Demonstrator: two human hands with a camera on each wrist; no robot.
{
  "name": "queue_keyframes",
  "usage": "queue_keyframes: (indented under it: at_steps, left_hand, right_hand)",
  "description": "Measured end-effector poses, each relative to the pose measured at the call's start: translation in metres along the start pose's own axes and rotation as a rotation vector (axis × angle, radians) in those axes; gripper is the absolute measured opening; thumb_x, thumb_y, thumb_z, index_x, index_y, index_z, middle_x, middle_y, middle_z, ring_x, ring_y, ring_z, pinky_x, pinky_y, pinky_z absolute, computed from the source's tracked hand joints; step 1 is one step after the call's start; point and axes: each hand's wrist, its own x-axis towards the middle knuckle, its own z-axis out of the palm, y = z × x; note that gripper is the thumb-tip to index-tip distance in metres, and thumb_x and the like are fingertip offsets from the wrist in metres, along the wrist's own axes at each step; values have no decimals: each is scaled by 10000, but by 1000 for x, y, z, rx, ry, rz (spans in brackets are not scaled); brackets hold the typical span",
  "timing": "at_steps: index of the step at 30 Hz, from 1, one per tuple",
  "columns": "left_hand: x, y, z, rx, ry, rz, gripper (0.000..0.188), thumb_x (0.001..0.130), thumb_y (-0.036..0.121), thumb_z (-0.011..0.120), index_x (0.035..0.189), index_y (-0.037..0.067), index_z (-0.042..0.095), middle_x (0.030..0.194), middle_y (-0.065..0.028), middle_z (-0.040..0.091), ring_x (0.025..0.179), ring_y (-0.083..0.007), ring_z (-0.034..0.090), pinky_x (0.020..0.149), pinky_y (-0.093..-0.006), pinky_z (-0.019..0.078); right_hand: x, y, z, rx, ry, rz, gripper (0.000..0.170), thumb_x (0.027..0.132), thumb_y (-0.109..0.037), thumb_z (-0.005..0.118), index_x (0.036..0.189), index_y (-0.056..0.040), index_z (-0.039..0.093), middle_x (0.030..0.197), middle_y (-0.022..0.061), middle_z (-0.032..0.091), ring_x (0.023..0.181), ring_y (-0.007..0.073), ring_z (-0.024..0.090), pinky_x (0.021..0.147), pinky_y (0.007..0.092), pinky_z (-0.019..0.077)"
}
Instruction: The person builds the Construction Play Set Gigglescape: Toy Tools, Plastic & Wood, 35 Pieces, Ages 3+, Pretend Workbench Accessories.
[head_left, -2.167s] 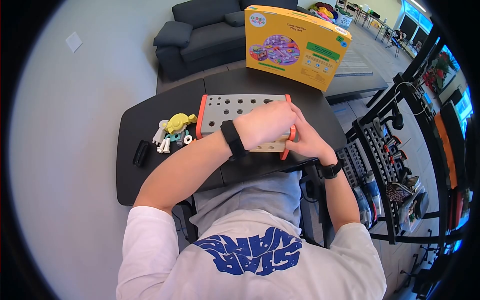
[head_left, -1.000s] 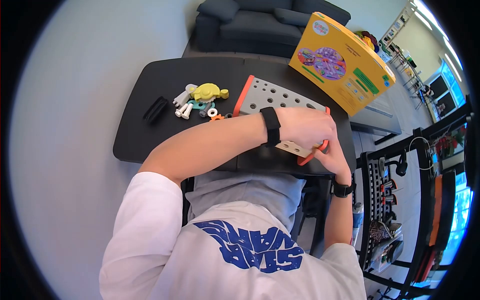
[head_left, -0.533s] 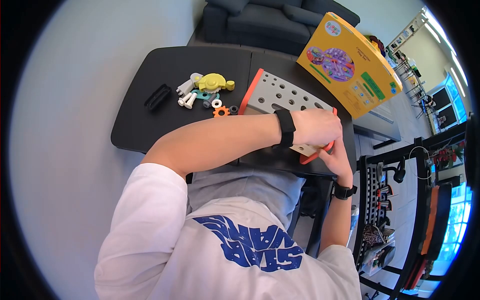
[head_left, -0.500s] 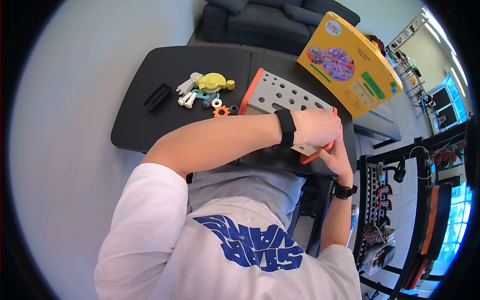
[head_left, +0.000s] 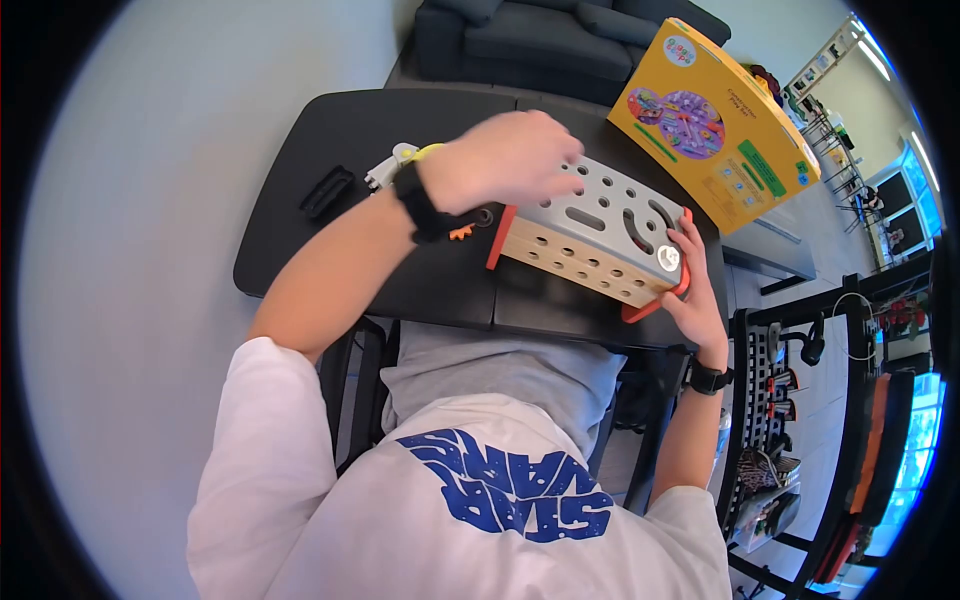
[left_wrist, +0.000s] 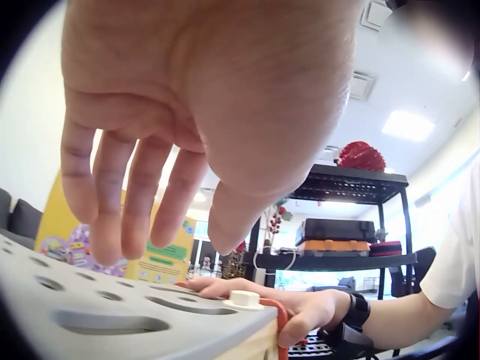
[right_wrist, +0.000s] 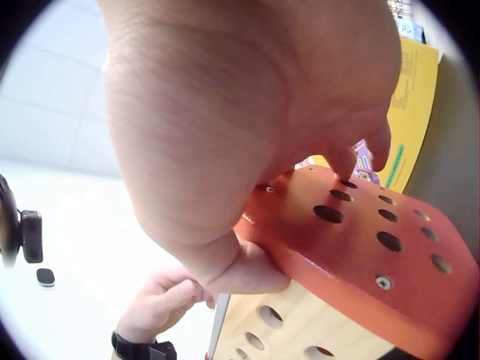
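Currently | left hand open above toy workbench | right hand grips its red right-end panel | risk: low left wrist sweeping away orange gear

Left hand raised, right hand gripping

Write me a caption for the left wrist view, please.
Open left hand above a holed grey top with a white bolt, right hand gripping the red end panel.
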Motion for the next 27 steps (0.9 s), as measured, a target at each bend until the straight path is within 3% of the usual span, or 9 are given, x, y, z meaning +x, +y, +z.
queue_keyframes:
  at_steps: [4,7,9,12,20,24,26,27]
  left_hand:
    - [-45,-41,-20,68,35,-126,317,923,322,692,1010,19,719,902,-130,692,854,-315,668,772,-393,542]
    - [-80,-74,-9,27,79,-152,314,922,310,697,1007,8,718,908,-137,693,844,-314,667,764,-389,541]
    - [-96,-85,-4,49,31,-294,293,911,274,708,1012,0,716,919,-147,695,856,-317,670,770,-388,542]
    - [-111,-92,6,13,-39,-355,255,894,227,717,1016,4,718,944,-162,700,878,-330,674,790,-405,541]
    - [-123,-99,34,188,-158,-342,283,791,143,793,1043,43,712,1013,-126,696,1011,-344,664,885,-440,542]
    - [-120,-103,56,215,-232,-273,295,755,75,804,1037,63,717,1031,-101,683,1023,-318,664,878,-430,548]
    - [-120,-109,65,236,-198,-251,279,746,50,801,1012,70,719,1021,-99,676,1001,-311,668,859,-430,549]
    - [-120,-112,69,256,-198,-233,263,753,53,795,1001,66,709,1014,-100,671,994,-314,667,853,-434,548]
  right_hand:
    - [4,4,0,72,24,13,833,614,59,529,1440,-26,473,1679,165,225,1576,323,161,1262,430,173]
    - [6,-3,3,90,152,82,712,639,84,488,1344,13,558,1629,172,354,1519,322,325,1228,395,266]
    - [8,-1,7,65,192,107,699,642,83,485,1334,16,564,1619,170,375,1511,320,342,1225,390,270]
    - [10,-3,10,-9,262,104,652,666,76,485,1308,14,583,1582,173,435,1471,333,409,1209,382,303]
    - [8,-32,24,-248,319,137,546,748,2,513,1283,-45,611,1494,149,514,1351,367,520,1071,382,464]
    - [6,-45,36,-349,354,148,514,774,-39,542,1281,-77,617,1488,128,518,1344,376,517,1054,409,469]
    - [5,-47,41,-813,381,29,509,786,-66,594,1295,-87,610,1479,124,519,1355,382,498,1088,457,431]
    - [6,-49,42,-815,384,28,509,786,-66,594,1295,-87,610,1479,124,519,1355,382,498,1088,457,431]
